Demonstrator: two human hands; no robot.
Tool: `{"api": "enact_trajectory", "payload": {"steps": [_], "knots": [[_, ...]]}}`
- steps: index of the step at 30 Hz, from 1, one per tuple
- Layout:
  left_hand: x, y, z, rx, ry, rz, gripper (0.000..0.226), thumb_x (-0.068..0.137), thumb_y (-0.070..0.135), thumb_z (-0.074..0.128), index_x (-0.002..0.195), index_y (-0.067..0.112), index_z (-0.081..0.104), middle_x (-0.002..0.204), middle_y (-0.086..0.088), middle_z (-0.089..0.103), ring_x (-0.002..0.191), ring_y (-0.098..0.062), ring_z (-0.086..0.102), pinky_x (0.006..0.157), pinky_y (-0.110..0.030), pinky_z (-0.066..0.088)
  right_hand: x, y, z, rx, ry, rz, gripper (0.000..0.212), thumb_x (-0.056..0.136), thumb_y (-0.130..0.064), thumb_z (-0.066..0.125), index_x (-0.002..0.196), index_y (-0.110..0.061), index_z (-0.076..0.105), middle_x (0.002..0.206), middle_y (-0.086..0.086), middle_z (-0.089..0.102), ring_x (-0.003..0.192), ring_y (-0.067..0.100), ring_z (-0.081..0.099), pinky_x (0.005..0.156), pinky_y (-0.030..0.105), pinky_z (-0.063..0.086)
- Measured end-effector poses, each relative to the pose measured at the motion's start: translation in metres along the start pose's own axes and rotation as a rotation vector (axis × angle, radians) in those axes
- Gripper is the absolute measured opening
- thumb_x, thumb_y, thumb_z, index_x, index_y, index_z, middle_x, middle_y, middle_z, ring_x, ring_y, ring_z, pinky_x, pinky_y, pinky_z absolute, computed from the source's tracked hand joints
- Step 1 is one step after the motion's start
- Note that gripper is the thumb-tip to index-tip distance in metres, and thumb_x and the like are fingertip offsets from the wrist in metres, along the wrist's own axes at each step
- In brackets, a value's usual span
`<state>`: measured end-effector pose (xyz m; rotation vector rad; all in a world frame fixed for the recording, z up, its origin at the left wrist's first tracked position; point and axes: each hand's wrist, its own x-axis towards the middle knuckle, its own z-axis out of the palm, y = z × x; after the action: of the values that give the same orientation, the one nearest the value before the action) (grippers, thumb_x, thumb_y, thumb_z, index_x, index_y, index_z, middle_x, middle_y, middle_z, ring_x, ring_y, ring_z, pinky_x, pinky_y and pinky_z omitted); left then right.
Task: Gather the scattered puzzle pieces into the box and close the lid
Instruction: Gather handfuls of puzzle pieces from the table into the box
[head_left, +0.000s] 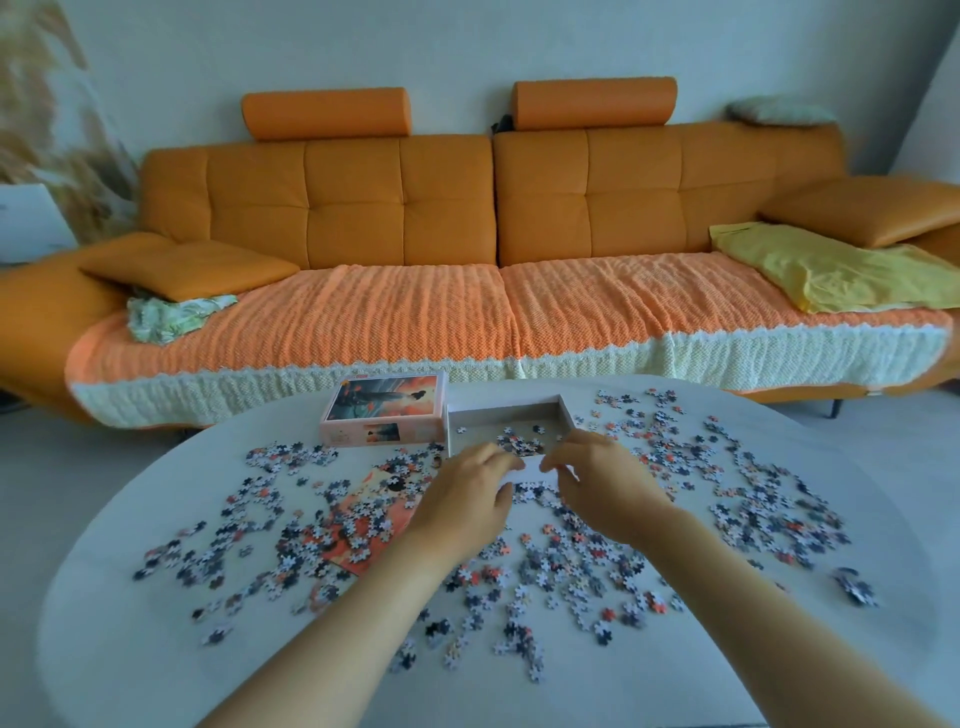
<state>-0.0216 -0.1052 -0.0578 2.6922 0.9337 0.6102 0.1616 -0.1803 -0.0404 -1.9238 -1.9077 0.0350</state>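
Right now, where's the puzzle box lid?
The lid lies picture-side up at the far edge of the white table, left of centre, right beside the open box tray on its left side, in front of the orange sofa.

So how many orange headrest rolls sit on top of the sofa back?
2: a left headrest roll above the sofa's left half, and a right headrest roll above its right half. None seems hidden.

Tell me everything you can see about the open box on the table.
The open box is a shallow, pale cardboard tray, lidless, flat on the white table beside its picture lid. A small heap of puzzle pieces lies inside near the front. Both hands, left and right, reach over its near wall.
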Motion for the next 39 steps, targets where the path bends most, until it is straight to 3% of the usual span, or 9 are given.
{"api": "enact_trajectory", "payload": {"steps": [3, 9, 11, 15, 18, 22, 26, 29, 39], "knots": [[-0.009, 0.014, 0.010, 0.009, -0.154, 0.006, 0.042, 0.098, 0.032, 0.048, 0.139, 0.023, 0.048, 0.136, 0.007, 0.049, 0.129, -0.014, 0.042, 0.104, -0.029, 0.036, -0.017, 0.005, 0.002, -0.060, -0.186, 0.038, 0.028, 0.092, -0.026, 0.053, 0.115, -0.032, 0.067, 0.120, -0.007, 0.059, 0.106, 0.014, 0.058, 0.087, 0.033, 0.052], [-0.004, 0.028, 0.024, 0.115, -0.515, -0.063, 0.090, 0.088, 0.068, 0.045, 0.155, 0.025, 0.003, 0.162, 0.006, -0.004, 0.149, -0.018, -0.007, 0.118, -0.044, 0.004, -0.025, 0.008, 0.000, -0.170, -0.468, 0.165, 0.074, 0.079, -0.059, 0.053, 0.145, -0.031, 0.035, 0.140, 0.002, 0.034, 0.132, 0.025, 0.028, 0.105, 0.049, 0.038], [-0.002, 0.029, 0.025, 0.113, -0.484, -0.025, 0.091, 0.085, 0.064, 0.053, 0.155, 0.024, 0.012, 0.161, 0.005, 0.008, 0.147, -0.018, 0.003, 0.118, -0.043, 0.011, -0.027, 0.006, 0.002, -0.214, -0.519, 0.145, 0.080, 0.075, -0.066, 0.053, 0.144, -0.031, 0.033, 0.136, 0.002, 0.032, 0.130, 0.026, 0.027, 0.104, 0.049, 0.036], [-0.003, 0.022, 0.025, -0.002, -0.314, 0.019, 0.063, 0.087, 0.043, 0.059, 0.145, 0.024, 0.040, 0.138, 0.009, 0.041, 0.131, -0.013, 0.032, 0.108, -0.036, 0.034, -0.025, 0.007, -0.001, -0.033, -0.501, 0.140, 0.060, 0.079, -0.030, 0.058, 0.137, -0.031, 0.045, 0.122, 0.001, 0.039, 0.124, 0.023, 0.034, 0.099, 0.039, 0.042], [-0.004, 0.012, 0.026, 0.023, -0.286, 0.010, 0.069, 0.084, 0.051, 0.057, 0.146, 0.029, 0.036, 0.142, 0.011, 0.037, 0.134, -0.012, 0.030, 0.110, -0.037, 0.032, -0.024, 0.016, -0.008, 0.006, -0.514, 0.174, 0.077, 0.077, -0.041, 0.066, 0.146, -0.033, 0.034, 0.134, 0.000, 0.035, 0.131, 0.022, 0.030, 0.106, 0.044, 0.039], [-0.005, 0.011, 0.023, 0.162, -0.466, -0.066, 0.093, 0.080, 0.069, 0.052, 0.154, 0.030, 0.012, 0.155, 0.013, 0.011, 0.143, -0.016, 0.008, 0.117, -0.045, 0.019, -0.024, 0.022, -0.008, -0.106, -0.611, 0.202, 0.108, 0.063, -0.071, 0.071, 0.151, -0.034, 0.020, 0.145, -0.002, 0.024, 0.139, 0.027, 0.015, 0.110, 0.055, 0.031], [-0.001, 0.015, 0.026, 0.078, -0.364, -0.069, 0.063, 0.091, 0.048, 0.054, 0.148, 0.025, 0.038, 0.140, 0.004, 0.035, 0.135, -0.017, 0.024, 0.109, -0.036, 0.029, -0.014, 0.014, -0.004, -0.021, -0.549, 0.206, 0.086, 0.074, -0.058, 0.073, 0.147, -0.030, 0.037, 0.136, 0.003, 0.034, 0.128, 0.026, 0.037, 0.107, 0.042, 0.038], [0.004, 0.016, 0.028, -0.024, -0.293, -0.092, 0.043, 0.094, 0.029, 0.058, 0.136, 0.021, 0.055, 0.121, 0.004, 0.048, 0.125, -0.015, 0.037, 0.102, -0.031, 0.037, -0.007, 0.008, -0.001, 0.039, -0.480, 0.216, 0.062, 0.076, -0.047, 0.077, 0.132, -0.032, 0.056, 0.122, -0.002, 0.045, 0.111, 0.019, 0.050, 0.092, 0.028, 0.043], [0.013, 0.011, 0.028, -0.182, -0.174, -0.137, 0.022, 0.087, 0.010, 0.067, 0.107, 0.017, 0.073, 0.099, 0.003, 0.064, 0.094, -0.015, 0.062, 0.083, -0.023, 0.050, 0.005, 0.005, -0.001, 0.147, -0.425, 0.306, 0.027, 0.077, -0.021, 0.080, 0.104, -0.021, 0.074, 0.095, -0.004, 0.067, 0.074, 0.010, 0.059, 0.064, 0.018, 0.048]]}}
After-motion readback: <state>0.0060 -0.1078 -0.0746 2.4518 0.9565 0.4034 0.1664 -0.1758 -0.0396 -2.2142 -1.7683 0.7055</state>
